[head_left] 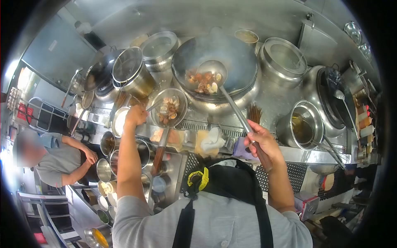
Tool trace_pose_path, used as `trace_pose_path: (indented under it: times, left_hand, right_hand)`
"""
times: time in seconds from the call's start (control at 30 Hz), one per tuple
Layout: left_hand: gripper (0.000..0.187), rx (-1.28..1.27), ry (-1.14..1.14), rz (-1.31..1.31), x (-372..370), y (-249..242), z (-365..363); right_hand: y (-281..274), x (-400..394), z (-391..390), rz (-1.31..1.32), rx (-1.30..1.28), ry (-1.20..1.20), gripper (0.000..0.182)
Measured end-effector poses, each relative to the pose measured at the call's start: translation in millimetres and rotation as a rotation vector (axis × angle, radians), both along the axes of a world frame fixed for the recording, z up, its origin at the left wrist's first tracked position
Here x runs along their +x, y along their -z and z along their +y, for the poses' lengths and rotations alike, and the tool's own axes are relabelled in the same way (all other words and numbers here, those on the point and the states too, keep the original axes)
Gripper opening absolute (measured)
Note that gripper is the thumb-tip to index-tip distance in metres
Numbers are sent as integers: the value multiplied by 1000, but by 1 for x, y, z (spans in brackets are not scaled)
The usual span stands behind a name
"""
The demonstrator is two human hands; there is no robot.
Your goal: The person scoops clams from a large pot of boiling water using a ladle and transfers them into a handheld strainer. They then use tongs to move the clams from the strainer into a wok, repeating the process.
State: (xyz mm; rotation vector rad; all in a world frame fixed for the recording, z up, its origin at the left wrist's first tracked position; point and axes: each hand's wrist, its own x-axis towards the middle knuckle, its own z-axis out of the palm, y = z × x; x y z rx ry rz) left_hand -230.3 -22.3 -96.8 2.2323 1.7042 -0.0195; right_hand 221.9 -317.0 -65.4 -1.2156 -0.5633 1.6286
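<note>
My right hand (264,142) is closed round the wooden handle of a long wok ladle (234,103). The ladle's bowl rests inside the steaming wok (244,70), beside clams in reddish-brown sauce (204,82). On the left, my left hand (136,116) is closed, with a short metal utensil (153,107) protruding from it toward a round strainer (185,108). More clams and brown pieces (168,109) lie in the strainer, whose wooden handle points toward me. A white-filled container (119,121) is just left of my left hand.
Lidded steel pots (159,45) (285,56) flank the wok. A pot with liquid and a strainer (301,124) stands right; a tall pot (134,76) stands left. Several ingredient containers (103,169) line the lower left. Another person (68,159) stands at the left, arms folded.
</note>
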Motion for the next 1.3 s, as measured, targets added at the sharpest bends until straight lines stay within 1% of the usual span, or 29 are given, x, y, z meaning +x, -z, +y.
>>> trace_pose_path:
  times: [0.03, 0.07, 0.13, 0.23, 0.27, 0.33, 0.47, 0.57, 0.6, 0.63, 0.7, 0.77, 0.83, 0.93, 1.03, 1.13, 1.23, 1.3]
  left_hand:
    - [31, -72, -68, 25, -3, 12, -3]
    - [31, 87, 50, 132, -12, 27, -2]
    - [32, 132, 23, 95, -7, 24, -4]
    - [34, 217, 31, 32, 9, 9, -3]
    - [34, 252, 42, 11, 16, 0, -3]
    - [35, 244, 35, -56, 33, -14, -6]
    - [35, 321, 15, -139, 64, -36, -22]
    - [33, 250, -45, -325, 61, -33, -41]
    - [32, 285, -41, -355, 57, -28, -51]
    - [32, 323, -35, -391, 53, -24, -58]
    - [31, 254, -68, -440, 47, -28, -77]
    - [29, 203, -113, -461, 36, -18, -85]
    - [29, 129, -186, -537, 43, -18, -96]
    - [29, 99, -265, -617, 51, -20, -108]
    - [34, 101, -324, -647, 36, -16, -113]
    - [43, 122, -419, -649, 12, -14, -128]
    - [50, 100, -511, -632, -1, -18, -143]
    - [44, 92, -481, -625, -7, -19, -148]
  right_hand:
    - [-1, 0, 0, 16, 8, 5, 69]
    - [-3, -1, 1, 63, 12, 38, 67]
    - [-3, -3, 5, 155, 24, 104, 62]
    - [8, -2, 7, 246, 35, 148, 63]
    - [8, -3, 11, 135, 31, 104, 64]
    - [7, -4, 18, -85, 26, 23, 66]
    - [53, 2, 28, -1314, 415, -86, 75]
    - [17, 11, 4, -1477, 378, -172, 75]
    - [1, 11, -6, -1490, 314, -246, 76]
    - [-8, 12, -13, -1495, 310, -300, 76]
    - [-23, 10, -29, -1504, 292, -411, 77]
    - [-31, 1, -29, -1556, 279, -477, 77]
    - [-28, -3, -14, -1612, 279, -574, 77]
    - [-12, -5, 41, -1688, 165, -612, 77]
    - [19, 14, 78, -1631, 249, -418, 73]
    - [32, 32, 93, -1513, 342, -179, 69]
    - [13, 48, 115, -1471, 192, -80, 66]
    - [15, 63, 136, -1525, 195, -63, 65]
